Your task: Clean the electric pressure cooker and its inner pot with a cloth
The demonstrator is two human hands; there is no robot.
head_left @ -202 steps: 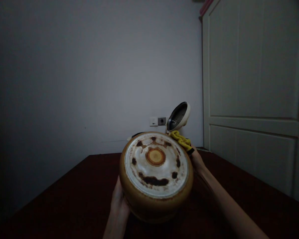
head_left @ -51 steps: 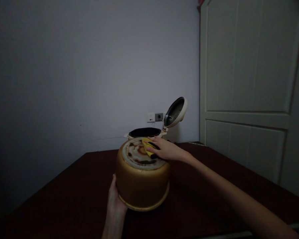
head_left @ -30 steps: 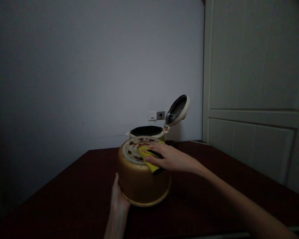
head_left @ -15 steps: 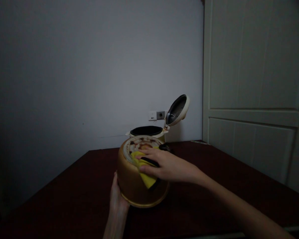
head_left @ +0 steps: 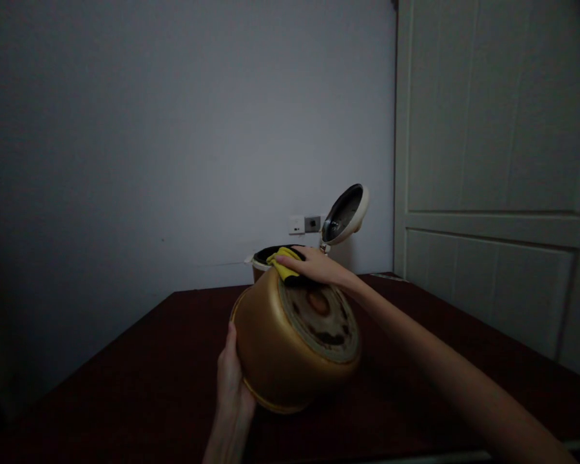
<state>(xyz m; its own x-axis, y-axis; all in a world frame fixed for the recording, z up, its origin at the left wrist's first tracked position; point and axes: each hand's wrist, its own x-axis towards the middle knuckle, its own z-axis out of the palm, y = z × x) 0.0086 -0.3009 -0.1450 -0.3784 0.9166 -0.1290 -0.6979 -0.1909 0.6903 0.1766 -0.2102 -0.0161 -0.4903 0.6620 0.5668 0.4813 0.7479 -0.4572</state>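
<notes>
A gold-coloured rice cooker inner pot (head_left: 275, 335) is tilted on its side above the table, its stained grey base facing right and toward me. My left hand (head_left: 232, 380) grips it by the rim at the lower left; some fingers are hidden behind or inside the pot. A yellow cloth with black edging (head_left: 287, 264) is bunched in my right hand (head_left: 316, 265), pressed at the upper edge of the pot's base. Behind the pot stands the rice cooker body (head_left: 260, 265), partly covered, with its lid (head_left: 345, 214) raised.
The dark red table (head_left: 140, 380) reaches back to a pale wall (head_left: 125, 161). Wall sockets (head_left: 304, 224) sit just behind the cooker. A panelled door (head_left: 488, 161) borders the right side, and a flat strip (head_left: 386, 277) lies at the table's back right.
The pot has turned so its base faces right rather than up. My right hand has moved with the cloth from the pot's near side up to the base's far upper edge.
</notes>
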